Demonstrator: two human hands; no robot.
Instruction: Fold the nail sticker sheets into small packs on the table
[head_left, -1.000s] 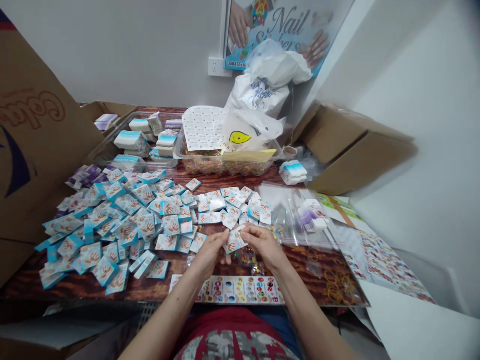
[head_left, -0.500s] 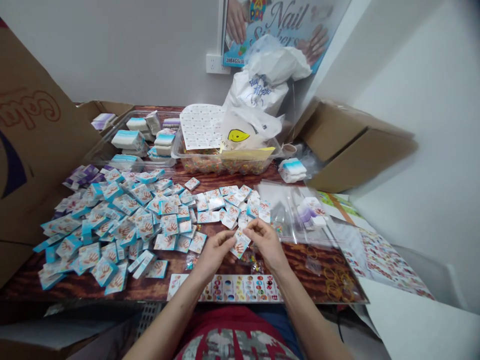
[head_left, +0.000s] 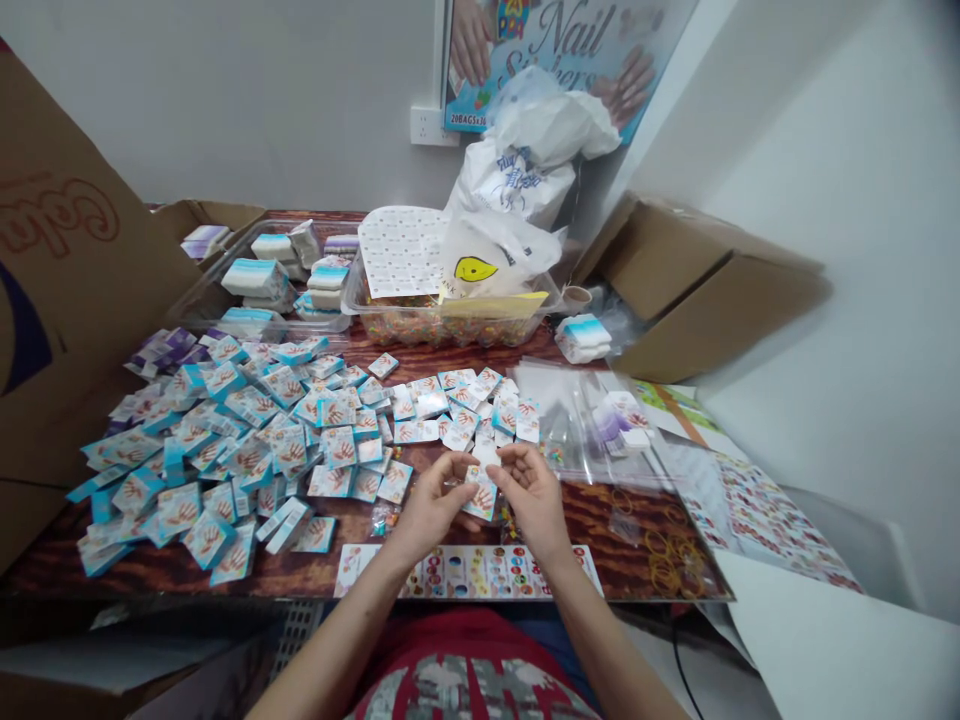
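On the wood-pattern table [head_left: 600, 530], the half-closed left hand [head_left: 431, 505] and right hand [head_left: 532, 497] are pinching a small sticker card [head_left: 481, 497] near the table's front, and this light, thin card is seeming best held by its edges.

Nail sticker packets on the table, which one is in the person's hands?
The packet between the left hand and right hand. It alone is held up, tilted, while the other packets lie in loose piles on the wood-grain table.
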